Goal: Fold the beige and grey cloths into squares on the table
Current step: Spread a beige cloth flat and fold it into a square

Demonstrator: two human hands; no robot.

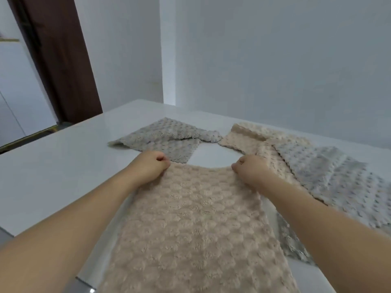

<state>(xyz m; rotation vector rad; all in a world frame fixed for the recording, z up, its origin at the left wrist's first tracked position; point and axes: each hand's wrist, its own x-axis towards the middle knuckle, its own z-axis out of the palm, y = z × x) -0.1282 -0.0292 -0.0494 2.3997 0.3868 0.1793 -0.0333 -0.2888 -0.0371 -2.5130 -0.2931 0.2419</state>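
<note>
Both hands (148,166) (249,170) pinch the beige cloth's (190,225) far corners.

Near beige cloth (190,225): warm sandy beige, raised bubble-dot pattern in rows. Grey cloth (160,140) beyond it, left: light grey, same bubble dots, darker grey in dimples. Second beige cloth (254,136) beyond it, right: paler cream-beige, bubble texture. Pale grey cloth (338,178) right of near beige cloth: silvery grey, dotted pattern, scalloped edge. Worktop (63,161): glossy white. Wall (275,60): plain pale blue-grey. Door frame (57,60) far left: dark brown.
</note>
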